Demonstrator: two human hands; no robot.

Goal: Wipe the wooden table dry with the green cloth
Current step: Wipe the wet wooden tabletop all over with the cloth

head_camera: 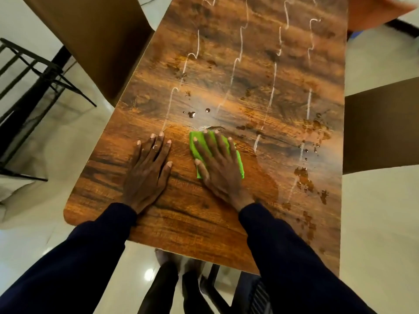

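My right hand [221, 165] presses the green cloth [240, 162] flat, fingers spread; left hand [147, 173] open on the tabletop [192, 223]. Risk: the small cloth saturates, smearing droplets [305, 177] near the right edge.

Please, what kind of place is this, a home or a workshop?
Probably a home dining area, though I cannot be sure. A long wooden table stands on glossy pale floor tiles, with brown chairs pulled up along its sides. No tools are visible, only a green cloth.

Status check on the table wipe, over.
Right hand flat on green cloth, pressing it to wooden table. Left hand flat on bare wood, empty. Water droplets and streaks remain ahead and right. Nothing in the way.
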